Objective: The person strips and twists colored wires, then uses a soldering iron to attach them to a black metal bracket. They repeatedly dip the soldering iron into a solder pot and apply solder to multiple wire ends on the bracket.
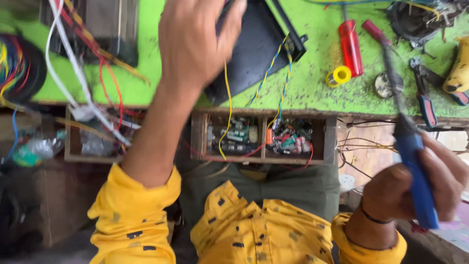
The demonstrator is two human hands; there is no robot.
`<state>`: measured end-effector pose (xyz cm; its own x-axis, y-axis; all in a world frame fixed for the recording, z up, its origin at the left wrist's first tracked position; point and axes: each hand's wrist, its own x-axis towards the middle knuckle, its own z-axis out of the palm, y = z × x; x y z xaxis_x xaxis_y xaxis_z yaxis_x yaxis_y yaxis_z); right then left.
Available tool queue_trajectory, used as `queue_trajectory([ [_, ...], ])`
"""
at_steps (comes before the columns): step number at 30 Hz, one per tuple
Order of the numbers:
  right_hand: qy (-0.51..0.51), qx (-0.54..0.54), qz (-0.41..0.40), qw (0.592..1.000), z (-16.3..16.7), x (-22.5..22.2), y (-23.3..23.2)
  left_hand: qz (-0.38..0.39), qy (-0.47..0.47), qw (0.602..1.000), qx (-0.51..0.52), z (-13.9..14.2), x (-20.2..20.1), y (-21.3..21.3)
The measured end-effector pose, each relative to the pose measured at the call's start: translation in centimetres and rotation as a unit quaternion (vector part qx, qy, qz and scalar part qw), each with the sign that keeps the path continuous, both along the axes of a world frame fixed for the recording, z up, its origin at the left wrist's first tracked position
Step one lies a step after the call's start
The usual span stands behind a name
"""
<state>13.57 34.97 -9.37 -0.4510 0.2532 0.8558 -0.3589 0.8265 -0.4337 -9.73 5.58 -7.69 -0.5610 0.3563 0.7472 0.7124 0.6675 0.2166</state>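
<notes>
My left hand reaches over the green workbench and rests on a flat black device, fingers curled at its top edge where thin wires come out. My right hand is low at the right, off the bench, closed around the blue handle of a soldering iron whose long dark shaft points up toward the bench. Yellow, blue and white twisted wires trail from the black device into an open wooden drawer full of small electronic parts.
A red-handled screwdriver and a yellow solder spool lie right of the device. Pliers, a yellow tool and a dark round part crowd the far right. Wire bundles and a second drawer sit left.
</notes>
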Motion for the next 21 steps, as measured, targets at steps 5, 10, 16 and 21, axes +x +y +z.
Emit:
queue_trajectory([
  [5,0.017,0.088,-0.010,0.996,-0.3,5.2,2.9,0.047,-0.248,0.965,0.078,-4.1,16.4,-2.9],
  [10,-0.020,0.049,0.038,0.998,-1.2,6.4,2.1,0.037,-0.226,0.972,-0.049,-11.1,20.0,-2.2],
  [16,-0.029,0.039,0.045,0.998,0.2,7.3,0.5,-0.077,-0.280,0.951,-0.109,-9.9,20.0,-2.6],
  [21,-0.050,0.024,0.045,0.997,0.5,7.5,0.4,-0.106,-0.244,0.953,-0.144,-4.8,22.2,-4.4],
])
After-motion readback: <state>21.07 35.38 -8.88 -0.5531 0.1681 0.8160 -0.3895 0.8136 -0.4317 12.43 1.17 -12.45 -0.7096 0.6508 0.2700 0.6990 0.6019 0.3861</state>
